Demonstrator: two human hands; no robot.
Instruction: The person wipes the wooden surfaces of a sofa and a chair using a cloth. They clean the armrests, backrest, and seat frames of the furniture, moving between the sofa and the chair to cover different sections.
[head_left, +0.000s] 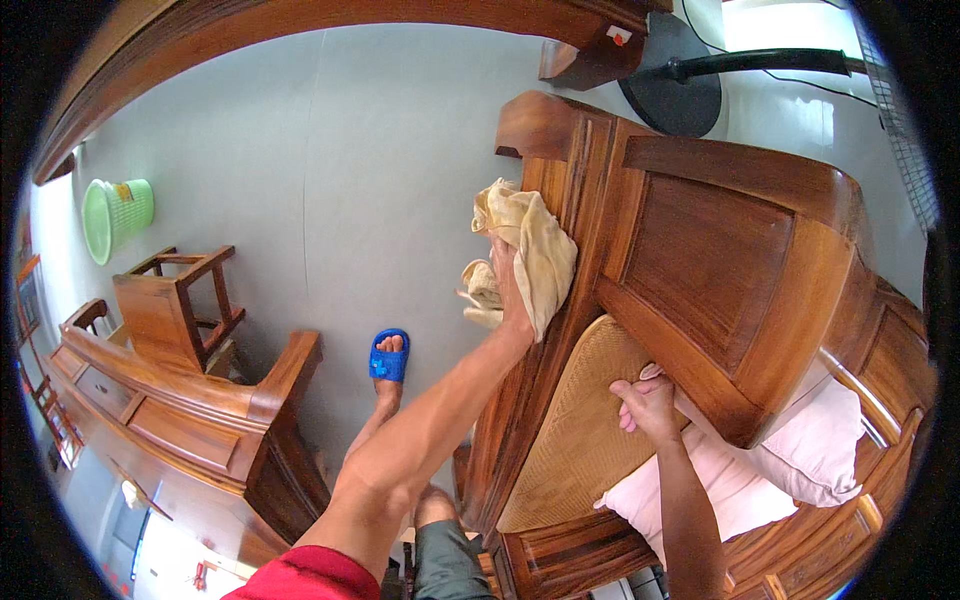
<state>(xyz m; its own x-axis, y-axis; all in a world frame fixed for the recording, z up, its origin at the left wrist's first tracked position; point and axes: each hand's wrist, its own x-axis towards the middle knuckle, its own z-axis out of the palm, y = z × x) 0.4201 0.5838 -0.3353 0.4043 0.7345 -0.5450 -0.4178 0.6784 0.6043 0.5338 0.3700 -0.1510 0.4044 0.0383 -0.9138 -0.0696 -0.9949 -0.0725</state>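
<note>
My left hand (506, 270) is pressed into a cream cloth (544, 255), which lies bunched against the front rail of a brown wooden sofa (555, 180); part of the cloth hangs beside the wrist, and the fingers are mostly hidden in it. To the right, my right hand (645, 401) has its fingers curled near the lower edge of the sofa's panelled arm (712, 262), above a woven mat (585, 420) on the seat. A small pale piece shows at these fingers; whether they grip it I cannot tell. Pink cushions (705, 480) lie by the right forearm.
A carved wooden table (187, 420) stands at the left, with a wooden stool (161, 307) behind it and a green plastic basket (116, 214) farther off. A black round stand base (675, 82) with a pole and cable is at the top right. A foot wears a blue slipper (388, 356).
</note>
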